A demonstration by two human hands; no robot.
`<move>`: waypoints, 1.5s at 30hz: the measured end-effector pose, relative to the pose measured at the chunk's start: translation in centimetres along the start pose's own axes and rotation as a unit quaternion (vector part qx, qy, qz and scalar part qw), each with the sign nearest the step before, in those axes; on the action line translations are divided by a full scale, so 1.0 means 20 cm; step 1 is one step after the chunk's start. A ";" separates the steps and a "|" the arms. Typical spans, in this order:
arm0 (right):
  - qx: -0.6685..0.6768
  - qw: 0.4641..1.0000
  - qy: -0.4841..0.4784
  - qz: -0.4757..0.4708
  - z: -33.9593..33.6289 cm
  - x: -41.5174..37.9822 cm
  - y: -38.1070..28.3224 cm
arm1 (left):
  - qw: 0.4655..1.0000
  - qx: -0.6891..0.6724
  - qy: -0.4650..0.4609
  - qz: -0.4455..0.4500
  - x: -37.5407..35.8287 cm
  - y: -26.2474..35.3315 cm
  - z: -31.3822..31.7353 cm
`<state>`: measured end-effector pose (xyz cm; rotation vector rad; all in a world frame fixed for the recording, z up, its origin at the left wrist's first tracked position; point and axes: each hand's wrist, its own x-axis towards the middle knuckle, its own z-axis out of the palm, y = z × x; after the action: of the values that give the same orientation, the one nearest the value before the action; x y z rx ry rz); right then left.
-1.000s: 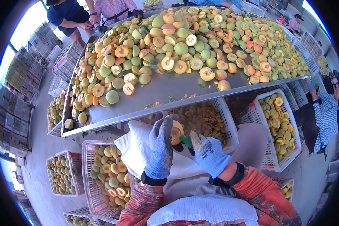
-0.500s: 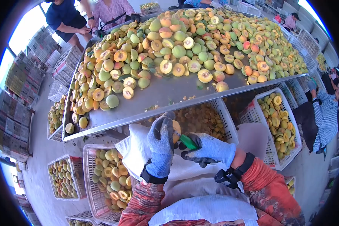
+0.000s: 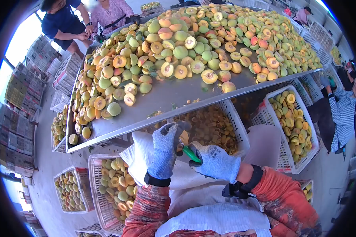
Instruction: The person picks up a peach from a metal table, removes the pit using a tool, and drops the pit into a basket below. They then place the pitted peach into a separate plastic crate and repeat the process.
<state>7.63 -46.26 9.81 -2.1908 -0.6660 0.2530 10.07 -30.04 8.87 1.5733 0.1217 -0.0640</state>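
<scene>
My left hand (image 3: 164,152), in a light blue-grey glove, is closed around a piece of yellow peach-like fruit (image 3: 184,137), mostly hidden by the fingers. In a matching glove, my right hand (image 3: 218,161) grips a tool with a green handle (image 3: 191,154). The tool's tip meets the fruit, and its working end is hard to make out. Both hands are in front of my apron, just below the near edge of the metal table (image 3: 146,114). Behind them a white crate (image 3: 238,125) holds brownish pits and scraps.
Halved and whole fruit (image 3: 182,51) is heaped across the table. Fruit-filled crates stand at my left (image 3: 94,185), farther left (image 3: 85,193) and at my right (image 3: 304,158). Two people stand at the far left side; another person (image 3: 344,114) sits at the right.
My hands have shifted slightly left, and the right hand has turned so the green handle now slants upward to the left. The fruit stays in my left hand. The view has tilted a little.
</scene>
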 end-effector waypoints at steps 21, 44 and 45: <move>0.163 0.982 0.069 0.063 -0.03 -0.01 0.26 | 0.997 -0.072 0.036 -0.002 0.29 -0.08 0.25; -0.117 0.969 0.191 0.108 -0.24 0.10 0.51 | 0.986 -0.139 -0.082 -0.028 0.55 -0.15 0.43; -0.147 0.968 0.185 0.083 -0.20 0.10 0.52 | 0.964 -0.235 -0.048 -0.111 0.53 -0.11 0.44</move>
<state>14.83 -53.28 4.63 -2.4903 -0.3244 -0.1822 20.69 -38.38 5.28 1.0749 0.2191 -0.2681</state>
